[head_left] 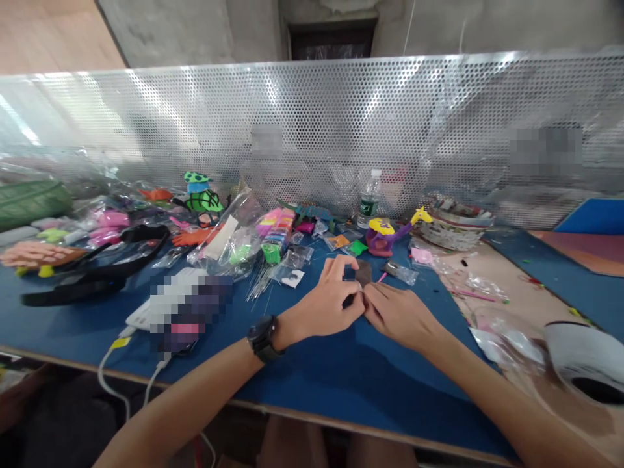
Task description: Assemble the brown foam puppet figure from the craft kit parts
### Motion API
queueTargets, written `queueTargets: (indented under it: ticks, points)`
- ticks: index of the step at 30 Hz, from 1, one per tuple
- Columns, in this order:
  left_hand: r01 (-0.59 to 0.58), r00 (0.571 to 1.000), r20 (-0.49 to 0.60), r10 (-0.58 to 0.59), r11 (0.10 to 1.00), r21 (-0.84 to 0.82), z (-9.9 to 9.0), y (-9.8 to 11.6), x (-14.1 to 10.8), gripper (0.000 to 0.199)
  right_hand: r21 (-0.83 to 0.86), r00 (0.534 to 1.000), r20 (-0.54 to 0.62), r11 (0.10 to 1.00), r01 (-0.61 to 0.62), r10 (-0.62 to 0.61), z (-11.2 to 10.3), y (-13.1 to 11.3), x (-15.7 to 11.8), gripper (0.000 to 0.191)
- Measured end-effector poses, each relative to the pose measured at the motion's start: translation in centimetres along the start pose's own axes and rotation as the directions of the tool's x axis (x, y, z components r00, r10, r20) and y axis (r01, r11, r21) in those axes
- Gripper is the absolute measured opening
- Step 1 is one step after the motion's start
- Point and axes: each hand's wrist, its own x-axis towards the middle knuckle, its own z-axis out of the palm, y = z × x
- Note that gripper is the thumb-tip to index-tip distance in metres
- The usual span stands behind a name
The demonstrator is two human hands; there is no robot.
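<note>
My left hand [334, 300], below a black wristwatch [263, 338], has its thumb and index finger curled together in a pinch. Its fingertips meet those of my right hand [397, 313], whose fingers are bent and closed. Whatever lies between the fingertips is hidden by them. Right behind the fingers shows a small dark brown flat piece [362, 274]; I cannot tell whether it is held or lies on the blue table [312, 370]. A purple and yellow giraffe-like clay figure [383, 237] stands beyond the hands. Near it lies a small bag of dark material [400, 272].
Left of my hands are thin wires [262, 283], coloured clay packets [280, 227], and a phone [190, 325] with a white cable. A water bottle [369, 201] stands by the perforated metal screen [312, 110]. At right are a woven basket [453, 227] and a white roll [582, 357].
</note>
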Motion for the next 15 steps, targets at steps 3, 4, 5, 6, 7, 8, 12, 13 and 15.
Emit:
queueTargets:
  ticks: [3,4,5,6,7,8,12,13,15]
  points:
    - [-0.019,1.000,0.014,0.019,1.000,-0.015,-0.3,0.0,0.1,0.023,0.028,1.000,0.014,0.999,0.026,-0.027,-0.2,0.0,-0.1,0.030]
    - [-0.021,1.000,0.017,0.021,1.000,-0.020,-0.4,0.1,0.1,0.023,0.020,0.999,0.011,0.999,0.040,-0.040,-0.4,-0.1,-0.1,0.031]
    - [-0.021,1.000,0.019,0.021,0.999,-0.025,-0.3,0.2,0.1,0.024,0.002,0.998,0.006,0.998,0.060,-0.060,-0.5,-0.1,-0.1,0.031]
    - [-0.019,1.000,0.017,0.019,0.999,-0.030,-0.2,0.3,0.1,0.025,-0.026,0.997,-0.002,0.996,0.083,-0.083,-0.6,-0.1,-0.1,0.031]
    - [-0.015,1.000,0.009,0.015,0.999,-0.034,-0.1,0.4,0.1,0.026,-0.061,0.995,-0.014,0.993,0.102,-0.103,-0.8,-0.1,-0.1,0.032]
    - [-0.012,1.000,-0.007,0.011,0.999,-0.036,0.1,0.5,0.1,0.027,-0.104,0.993,-0.036,0.989,0.110,-0.114,-0.9,0.0,0.0,0.032]
    - [-0.007,0.997,-0.079,0.006,1.000,-0.022,0.4,0.9,0.0,0.030,-0.231,0.983,-0.174,0.973,0.019,-0.061,-1.4,0.2,0.3,0.032]
    - [-0.007,0.995,-0.097,0.005,1.000,-0.016,0.4,0.9,0.1,0.030,-0.235,0.982,-0.185,0.972,-0.009,-0.036,-1.5,0.2,0.4,0.032]
    - [-0.002,0.991,-0.136,-0.001,1.000,-0.022,0.2,0.8,0.1,0.029,-0.204,0.985,-0.174,0.978,-0.049,0.013,-1.3,0.2,0.5,0.030]
